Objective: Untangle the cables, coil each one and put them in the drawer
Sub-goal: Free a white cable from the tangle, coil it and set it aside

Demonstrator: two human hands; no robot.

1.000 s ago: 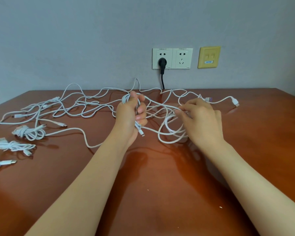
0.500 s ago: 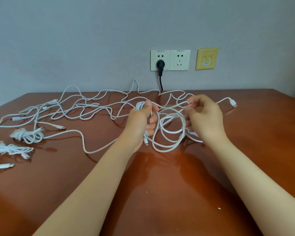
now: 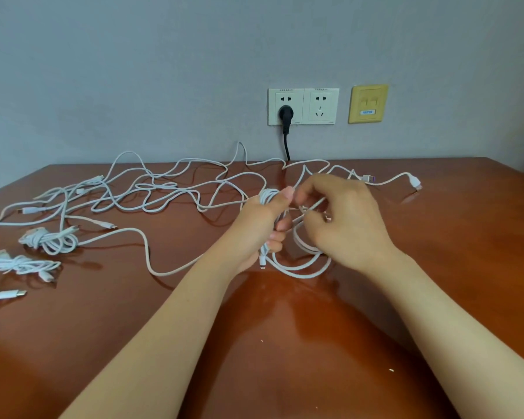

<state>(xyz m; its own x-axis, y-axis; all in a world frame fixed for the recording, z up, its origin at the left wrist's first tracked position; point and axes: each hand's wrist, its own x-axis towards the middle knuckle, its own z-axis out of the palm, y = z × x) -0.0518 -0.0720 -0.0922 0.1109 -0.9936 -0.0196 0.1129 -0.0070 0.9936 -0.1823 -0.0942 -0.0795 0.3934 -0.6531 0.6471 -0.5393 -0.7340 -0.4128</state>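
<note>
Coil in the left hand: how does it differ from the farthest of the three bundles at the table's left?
The coil is gripped by the left hand; the bundle lies on the table, untouched. The coil looks unfinished: wide loops hang from it, and the right hand pinches a strand; the bundle's loops are small and gathered. Both are white cable.

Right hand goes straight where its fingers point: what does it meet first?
Probably the left hand and the coiled cable it grips; the right hand points left at them, close by. Depth unclear.
</note>
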